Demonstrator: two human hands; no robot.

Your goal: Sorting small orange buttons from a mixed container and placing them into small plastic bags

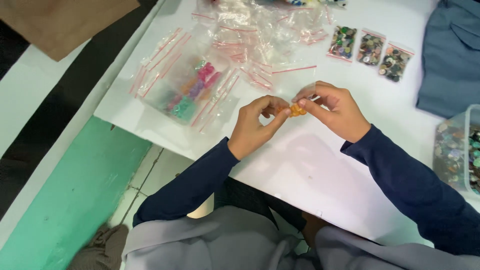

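Left hand (255,127) and right hand (332,110) both pinching small orange buttons (296,110) between fingertips, held between hands above white table (310,165). Bag of coloured buttons (192,90) beyond left hand. Clear tub (457,150) right of right hand.

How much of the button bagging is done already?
Done: three small filled bags lie in a row at the far side of the white table. In hand: the left hand and right hand pinch a few orange buttons between them. Left: a pile of empty zip bags, colourful pieces under bags, and a clear tub of buttons.
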